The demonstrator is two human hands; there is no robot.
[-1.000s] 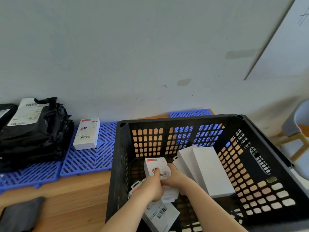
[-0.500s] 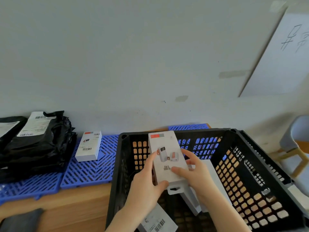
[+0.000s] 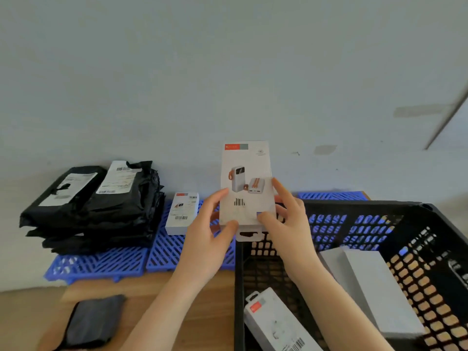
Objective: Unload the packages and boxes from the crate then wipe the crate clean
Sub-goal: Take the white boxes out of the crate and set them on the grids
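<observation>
My left hand: I am holding the low left edge of the white box; my thumb is pressing on the front and my other fingers are reaching up its side
My right hand: I am holding the low right edge of the same box; my thumb is lying on the front and my fingers are stretching up the side
The box: it is standing up tall in the air over the far left corner of the black crate, hang tab pointing down; only my hands are touching it
Where I think it is going: onto the blue mat, beside the small white box lying next to the black bags
Doing it well: I should be carrying it left with both hands, tipping it flat and laying it down gently beside the small box
Watching out: I am gripping only the bottom end, so the top could wobble; I should not be bumping the crate rim
Waiting for me: the long white boxes and a red-label box are lying in the crate; the grey cloth is lying on the wooden table, handy for wiping
</observation>
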